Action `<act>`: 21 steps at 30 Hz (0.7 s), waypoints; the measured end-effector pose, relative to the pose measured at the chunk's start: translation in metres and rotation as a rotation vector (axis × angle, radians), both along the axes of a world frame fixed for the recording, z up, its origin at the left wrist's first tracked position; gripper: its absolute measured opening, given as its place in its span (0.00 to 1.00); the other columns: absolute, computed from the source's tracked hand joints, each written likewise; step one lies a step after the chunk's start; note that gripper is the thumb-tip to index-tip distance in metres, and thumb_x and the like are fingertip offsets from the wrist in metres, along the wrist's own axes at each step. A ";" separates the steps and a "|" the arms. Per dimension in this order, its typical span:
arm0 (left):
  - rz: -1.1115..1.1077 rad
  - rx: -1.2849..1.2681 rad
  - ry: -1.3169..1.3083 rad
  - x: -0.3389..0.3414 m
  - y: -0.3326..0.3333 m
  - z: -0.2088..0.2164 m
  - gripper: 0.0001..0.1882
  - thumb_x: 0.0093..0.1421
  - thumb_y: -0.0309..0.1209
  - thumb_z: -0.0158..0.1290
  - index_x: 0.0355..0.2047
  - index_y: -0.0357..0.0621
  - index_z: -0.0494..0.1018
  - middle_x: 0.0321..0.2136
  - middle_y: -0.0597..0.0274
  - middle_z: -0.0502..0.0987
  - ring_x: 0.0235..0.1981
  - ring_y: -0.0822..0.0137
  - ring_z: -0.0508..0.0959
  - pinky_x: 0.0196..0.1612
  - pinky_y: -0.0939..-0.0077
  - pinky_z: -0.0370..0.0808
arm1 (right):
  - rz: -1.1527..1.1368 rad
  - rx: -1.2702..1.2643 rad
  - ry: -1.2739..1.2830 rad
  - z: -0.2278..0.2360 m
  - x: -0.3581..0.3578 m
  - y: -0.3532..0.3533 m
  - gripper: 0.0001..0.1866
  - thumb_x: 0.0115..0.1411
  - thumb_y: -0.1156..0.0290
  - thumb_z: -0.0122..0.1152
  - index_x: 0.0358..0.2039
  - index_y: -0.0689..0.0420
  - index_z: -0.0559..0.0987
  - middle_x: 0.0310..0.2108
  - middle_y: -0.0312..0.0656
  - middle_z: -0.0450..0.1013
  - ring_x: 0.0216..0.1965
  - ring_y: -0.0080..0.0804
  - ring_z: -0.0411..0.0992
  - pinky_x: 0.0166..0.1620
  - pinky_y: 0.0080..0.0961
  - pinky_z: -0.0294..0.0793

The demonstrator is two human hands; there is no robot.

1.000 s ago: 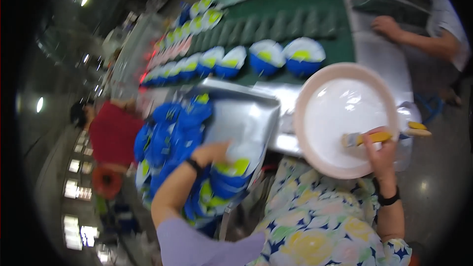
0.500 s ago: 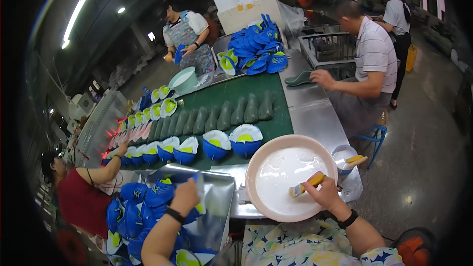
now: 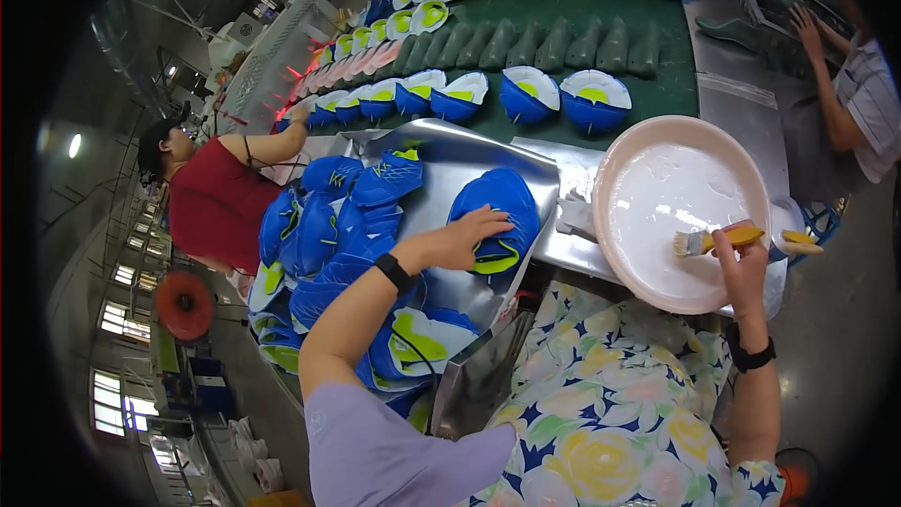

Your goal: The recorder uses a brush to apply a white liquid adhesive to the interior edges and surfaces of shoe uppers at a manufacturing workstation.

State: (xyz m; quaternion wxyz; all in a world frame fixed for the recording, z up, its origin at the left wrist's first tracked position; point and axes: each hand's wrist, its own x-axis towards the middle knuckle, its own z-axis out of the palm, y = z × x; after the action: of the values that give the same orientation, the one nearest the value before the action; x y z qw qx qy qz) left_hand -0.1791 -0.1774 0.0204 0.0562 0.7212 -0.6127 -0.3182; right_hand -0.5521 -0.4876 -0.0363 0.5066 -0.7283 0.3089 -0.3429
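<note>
My left hand [image 3: 469, 239] rests with its fingers stretched out on a blue shoe upper [image 3: 502, 192] with a lime-green lining, at the right end of the metal tray [image 3: 441, 164]. Whether more uppers lie under that one I cannot tell. In my right hand [image 3: 744, 272] is a paintbrush with a yellow handle [image 3: 746, 237], the fingers closed around it. Its pale bristles point left over white liquid [image 3: 666, 197] in a round pale pink basin [image 3: 610, 253].
Blue uppers [image 3: 319, 235] are heaped in the tray's left part. Beyond, a green conveyor belt [image 3: 657, 108] carries rows of blue uppers and dark green shoe-shaped pieces [image 3: 540, 45]. A co-worker in red [image 3: 216, 197] reaches in from the left; another in a striped shirt [image 3: 868, 113] sits at right.
The view has swung left and downward. My left hand has come from a raised pose to rest on the upper at the tray's right end. My right hand still holds the brush over the basin.
</note>
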 end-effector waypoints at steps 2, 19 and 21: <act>-0.027 -0.092 -0.036 -0.014 0.008 -0.014 0.39 0.51 0.19 0.55 0.65 0.50 0.64 0.67 0.56 0.63 0.71 0.42 0.53 0.71 0.50 0.56 | 0.013 0.064 -0.008 0.009 0.001 0.001 0.08 0.63 0.72 0.65 0.35 0.63 0.77 0.29 0.38 0.76 0.29 0.22 0.75 0.34 0.20 0.75; 0.899 -0.849 0.351 0.081 0.064 0.123 0.21 0.62 0.22 0.53 0.57 0.40 0.68 0.49 0.52 0.76 0.51 0.59 0.78 0.55 0.64 0.76 | 0.642 -0.568 0.466 0.050 0.057 0.020 0.11 0.58 0.68 0.66 0.35 0.60 0.76 0.32 0.51 0.77 0.36 0.53 0.77 0.41 0.43 0.74; 0.901 -0.892 0.333 0.069 -0.007 0.115 0.21 0.63 0.23 0.53 0.57 0.40 0.68 0.49 0.52 0.76 0.51 0.59 0.78 0.55 0.64 0.76 | 0.555 -0.571 0.464 0.064 0.050 0.005 0.11 0.56 0.70 0.66 0.36 0.61 0.76 0.34 0.52 0.77 0.40 0.54 0.77 0.44 0.45 0.74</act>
State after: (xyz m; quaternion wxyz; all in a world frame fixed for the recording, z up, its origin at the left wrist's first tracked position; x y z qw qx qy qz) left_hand -0.1099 -0.1840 0.1351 0.5719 0.7559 -0.3067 -0.0864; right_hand -0.5018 -0.4825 0.0273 0.2756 -0.9514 0.1007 -0.0936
